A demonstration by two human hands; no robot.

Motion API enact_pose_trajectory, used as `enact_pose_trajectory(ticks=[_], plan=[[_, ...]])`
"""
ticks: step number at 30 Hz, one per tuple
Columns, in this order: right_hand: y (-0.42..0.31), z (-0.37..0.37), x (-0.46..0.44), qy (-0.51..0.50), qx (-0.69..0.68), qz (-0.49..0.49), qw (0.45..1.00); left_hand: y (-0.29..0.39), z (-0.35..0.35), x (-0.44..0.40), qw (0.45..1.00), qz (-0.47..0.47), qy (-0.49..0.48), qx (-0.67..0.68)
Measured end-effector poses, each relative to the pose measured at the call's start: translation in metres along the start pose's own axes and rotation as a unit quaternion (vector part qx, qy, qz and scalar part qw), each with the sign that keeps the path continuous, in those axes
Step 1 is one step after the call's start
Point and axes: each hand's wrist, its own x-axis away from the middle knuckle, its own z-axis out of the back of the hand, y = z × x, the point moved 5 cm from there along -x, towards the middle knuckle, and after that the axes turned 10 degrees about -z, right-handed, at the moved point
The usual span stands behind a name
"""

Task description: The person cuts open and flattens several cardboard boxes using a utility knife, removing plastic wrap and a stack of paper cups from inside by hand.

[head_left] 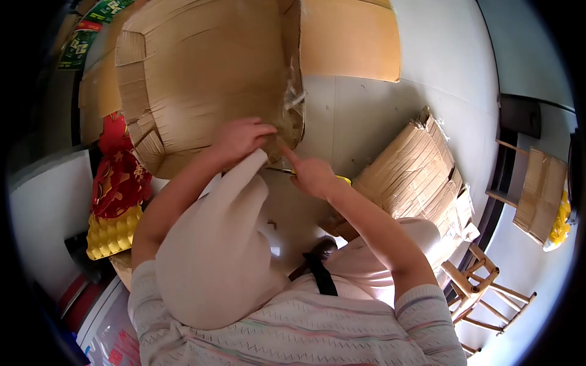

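A large cardboard box, its inside facing me, stands in front of my knees. At its near right corner my left hand is closed over the near edge; the fingertips' exact grip is hidden. Close beside it my right hand has its index finger stretched towards that same corner, the other fingers curled. A slim tool with yellow parts shows on both sides of the right palm, thin and dark towards the left end. Most of it is covered by the hand, so its kind is unclear. Torn clear tape clings to the box's right side.
Flattened cardboard leans at my right, near a wooden stool. A box flap extends over the tiled floor. On the left are red decorated bags and yellow egg trays. My knees flank the work area.
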Motion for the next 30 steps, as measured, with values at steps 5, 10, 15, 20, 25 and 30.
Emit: enact_pose_trajectory(ticks=[5,10,15,20,25,30], plan=[[0.005,0.013,0.013,0.034,-0.067,0.033,0.997,-0.027,-0.033,-0.018,1.000,-0.012,-0.014,-0.007],[0.055,0.048,0.084,0.064,-0.341,-0.011,0.938,-0.065,-0.048,-0.004,0.995,0.072,0.001,0.066],[0.151,0.059,0.177,0.131,-0.751,-0.129,0.634,-0.050,-0.055,0.015,0.704,0.215,0.033,0.676],[0.196,0.066,0.274,0.288,-0.692,-0.216,0.626,-0.052,-0.069,0.026,0.701,0.311,0.005,0.641],[0.211,0.026,0.305,0.303,-0.577,-0.344,0.677,-0.066,-0.080,0.010,0.762,0.357,-0.018,0.540],[0.184,0.005,0.323,0.277,-0.556,-0.326,0.712,-0.061,-0.073,0.005,0.776,0.366,-0.003,0.513]])
